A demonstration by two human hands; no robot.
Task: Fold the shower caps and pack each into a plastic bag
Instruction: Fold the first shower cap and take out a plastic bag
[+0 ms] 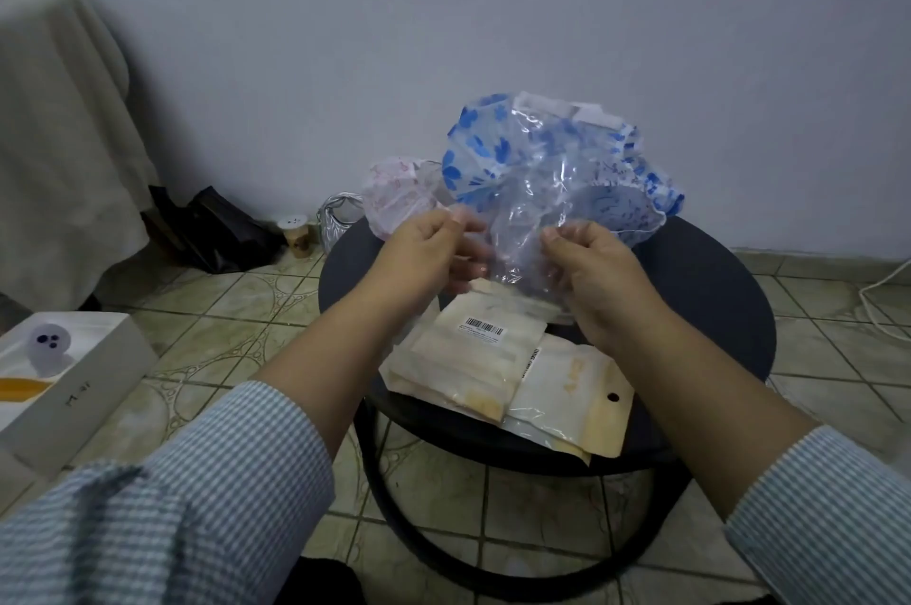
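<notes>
Clear plastic bag (525,229) pinched between left fingers (456,222), right fingers (554,237).

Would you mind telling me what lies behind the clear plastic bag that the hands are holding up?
Behind the clear plastic bag sits a blue-flowered shower cap, showing partly through it, on the round dark table. A pink-patterned cap lies further left. The table surface directly behind is covered.
</notes>
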